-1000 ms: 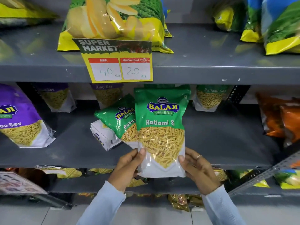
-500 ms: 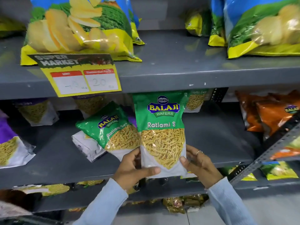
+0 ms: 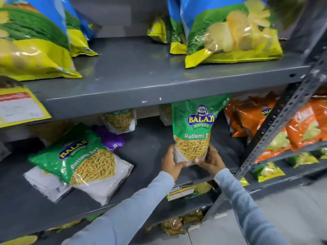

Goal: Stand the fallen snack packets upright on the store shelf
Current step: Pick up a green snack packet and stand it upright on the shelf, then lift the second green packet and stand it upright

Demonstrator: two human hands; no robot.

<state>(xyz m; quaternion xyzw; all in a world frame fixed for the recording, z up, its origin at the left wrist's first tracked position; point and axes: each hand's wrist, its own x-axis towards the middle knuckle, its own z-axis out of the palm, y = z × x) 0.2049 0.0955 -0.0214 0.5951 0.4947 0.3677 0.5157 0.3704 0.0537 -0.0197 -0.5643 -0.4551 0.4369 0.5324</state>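
Note:
A green Ratlami Sev packet (image 3: 193, 131) stands upright over the middle grey shelf (image 3: 150, 149), its top just under the shelf above. My left hand (image 3: 170, 163) grips its lower left corner and my right hand (image 3: 210, 160) grips its lower right corner. To the left, a second green Ratlami Sev packet (image 3: 79, 158) lies fallen and tilted on a white packet (image 3: 47, 183). A purple packet (image 3: 111, 138) lies flat behind it. Two more sev packets (image 3: 120, 119) stand at the back of the shelf.
Large blue-green chip bags (image 3: 228, 34) sit on the upper shelf (image 3: 141, 85). Orange packets (image 3: 253, 117) fill the neighbouring rack at right, behind a slotted metal upright (image 3: 283, 114). A yellow price tag (image 3: 19, 106) hangs at far left. More packets lie on lower shelves.
Both hands have carried the green packet to the right and deeper onto the middle shelf. The view has swung right, so the fallen packets now sit further left.

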